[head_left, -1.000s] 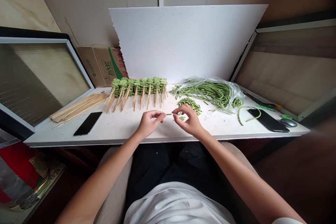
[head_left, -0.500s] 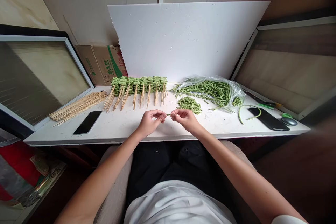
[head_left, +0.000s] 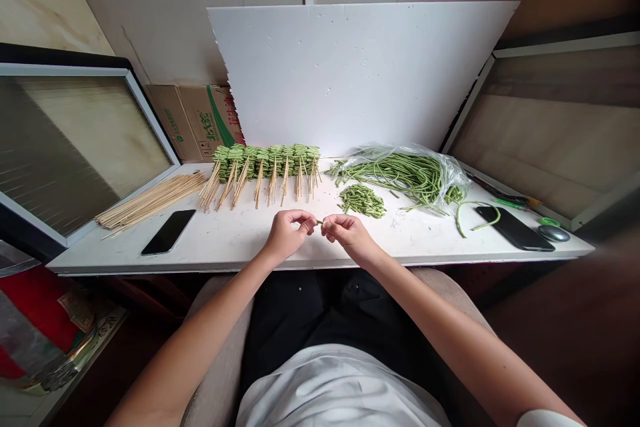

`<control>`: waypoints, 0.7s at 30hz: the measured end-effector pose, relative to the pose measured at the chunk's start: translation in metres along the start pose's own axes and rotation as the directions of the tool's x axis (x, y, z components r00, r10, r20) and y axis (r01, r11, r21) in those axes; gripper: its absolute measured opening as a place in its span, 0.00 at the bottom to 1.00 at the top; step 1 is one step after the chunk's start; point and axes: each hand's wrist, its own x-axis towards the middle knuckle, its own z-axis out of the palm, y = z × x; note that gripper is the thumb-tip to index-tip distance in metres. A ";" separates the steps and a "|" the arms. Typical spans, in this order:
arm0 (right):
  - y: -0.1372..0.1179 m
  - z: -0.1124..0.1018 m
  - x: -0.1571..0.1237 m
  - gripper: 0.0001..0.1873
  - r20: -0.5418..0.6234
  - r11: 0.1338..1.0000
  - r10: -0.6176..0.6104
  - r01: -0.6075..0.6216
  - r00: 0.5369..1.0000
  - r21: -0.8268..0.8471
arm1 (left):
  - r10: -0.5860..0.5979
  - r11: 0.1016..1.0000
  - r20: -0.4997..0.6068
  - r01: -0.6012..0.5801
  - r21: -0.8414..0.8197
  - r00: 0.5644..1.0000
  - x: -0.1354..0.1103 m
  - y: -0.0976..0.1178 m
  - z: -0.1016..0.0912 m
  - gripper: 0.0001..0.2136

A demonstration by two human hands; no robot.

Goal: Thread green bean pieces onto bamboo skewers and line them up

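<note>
Two hands work close together above the front of a white table (head_left: 225, 243). The left hand (head_left: 287, 236) and the right hand (head_left: 350, 237) are pinched, their fingertips nearly meeting on a short piece of long bean (head_left: 319, 221). It looks held from both sides, though it is too small to be sure, and any skewer there cannot be made out.

Just beyond the right hand lies a heap of cut bean pieces (head_left: 361, 201). Farther left, a row of bean-laden bamboo skewers (head_left: 265, 170) lies with its points toward the person, and a bundle of bare bamboo skewers (head_left: 150, 200) lies beside it. A black smartphone (head_left: 169, 231) rests near the left hand.

To the right, uncut long beans (head_left: 400, 173) spill from a clear plastic bag (head_left: 453, 177), and a single bent bean (head_left: 463, 217) curls beside a second smartphone (head_left: 515, 228). A white foam board (head_left: 350, 73) leans against the wall behind, next to a cardboard box (head_left: 193, 117).
</note>
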 end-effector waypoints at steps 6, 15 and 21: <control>-0.003 -0.002 0.001 0.25 -0.007 0.999 -0.042 0.042 0.999 0.019 | -0.087 0.995 -0.103 0.082 -0.050 0.991 0.009 -0.015 -0.002 0.11; -0.014 -0.068 0.019 0.24 -0.285 0.835 -0.285 0.091 0.915 -0.542 | -0.149 0.975 -0.088 0.131 -0.177 0.985 0.017 -0.030 -0.018 0.16; 0.009 -0.121 0.026 0.25 -0.418 0.573 -0.212 -0.234 0.883 -0.785 | -0.195 0.967 -0.038 0.186 -0.176 0.980 0.017 -0.041 -0.012 0.17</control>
